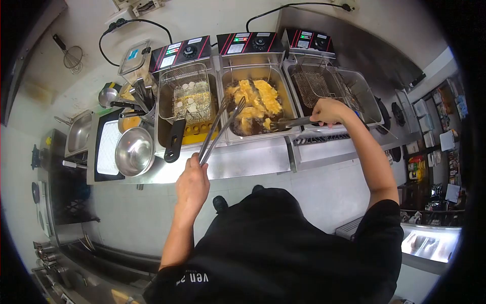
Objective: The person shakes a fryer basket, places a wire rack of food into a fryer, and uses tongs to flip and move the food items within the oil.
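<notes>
Smooth metal tongs, glossy metal bowl, matt cloth shirt.

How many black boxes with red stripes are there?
3. The left black control box with red stripes is behind the black-handled silver wire basket; the middle one is behind the golden frying food; the right one is beyond the bare right hand. None seems hidden.

Whisk hangs on wall, left. 2 black cords up there too. Steel bowl just right of white tray; black board under tray. Sink further left. Clear tub, blue label. Floor pale grey.
</notes>
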### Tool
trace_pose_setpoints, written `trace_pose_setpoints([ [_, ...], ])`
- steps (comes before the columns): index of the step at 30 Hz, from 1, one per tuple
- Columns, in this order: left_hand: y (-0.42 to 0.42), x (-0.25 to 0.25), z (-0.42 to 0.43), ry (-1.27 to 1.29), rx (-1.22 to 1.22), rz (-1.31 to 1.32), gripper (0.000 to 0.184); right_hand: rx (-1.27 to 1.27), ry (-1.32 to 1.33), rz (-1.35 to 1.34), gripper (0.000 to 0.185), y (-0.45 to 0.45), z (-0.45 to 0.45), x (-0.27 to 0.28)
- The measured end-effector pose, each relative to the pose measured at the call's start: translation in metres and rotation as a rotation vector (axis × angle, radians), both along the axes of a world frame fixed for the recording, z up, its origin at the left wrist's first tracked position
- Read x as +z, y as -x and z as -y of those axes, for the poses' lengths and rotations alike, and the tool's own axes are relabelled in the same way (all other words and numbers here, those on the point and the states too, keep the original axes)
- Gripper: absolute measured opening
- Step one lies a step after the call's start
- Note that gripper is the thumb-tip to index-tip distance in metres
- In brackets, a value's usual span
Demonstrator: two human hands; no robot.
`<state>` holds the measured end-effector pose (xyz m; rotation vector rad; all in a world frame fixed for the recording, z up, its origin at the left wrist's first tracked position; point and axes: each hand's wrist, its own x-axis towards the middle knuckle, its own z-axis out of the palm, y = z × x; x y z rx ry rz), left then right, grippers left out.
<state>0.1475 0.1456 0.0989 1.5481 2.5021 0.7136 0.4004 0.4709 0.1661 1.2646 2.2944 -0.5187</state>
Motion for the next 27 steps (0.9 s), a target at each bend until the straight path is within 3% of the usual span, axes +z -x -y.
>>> trace_pose_setpoints([
  [5, 0.0, -0.007, 0.001, 0.009, 0.011, -0.023, 0.033, -0.117, 0.301, -0.113, 0.027, -0.004, -0.036, -0.042],
  [9, -0.001, -0.011, 0.004, 0.026, 0.02, -0.017, 0.032, -0.134, 0.331, -0.202, 0.023, -0.008, -0.03, -0.05],
  [11, -0.003, -0.011, 0.004, 0.028, 0.012, 0.013, 0.032, -0.062, 0.134, -0.303, 0.02, -0.011, -0.014, -0.035],
  [12, -0.005, -0.009, 0.004, 0.029, 0.019, 0.017, 0.032, 0.101, -0.062, -0.275, 0.016, -0.012, -0.008, -0.034],
  [13, -0.006, -0.011, 0.004, 0.031, 0.024, 0.018, 0.032, 0.105, -0.059, -0.275, 0.016, -0.014, 0.001, -0.037],
  [15, -0.007, -0.018, 0.002, 0.044, 0.013, 0.066, 0.033, 0.564, -0.7, -0.318, 0.012, -0.017, 0.02, -0.047],
  [21, -0.004, -0.026, 0.002, 0.076, 0.025, 0.133, 0.033, 0.629, -0.774, -0.235, 0.017, -0.023, 0.06, -0.038],
  [23, -0.002, -0.027, 0.002, 0.053, 0.035, 0.139, 0.033, 0.437, -0.789, -0.243, 0.023, -0.026, 0.062, -0.027],
  [27, -0.003, -0.028, -0.001, -0.014, 0.048, 0.22, 0.033, 0.322, -0.842, -0.368, 0.018, -0.031, 0.065, -0.022],
])
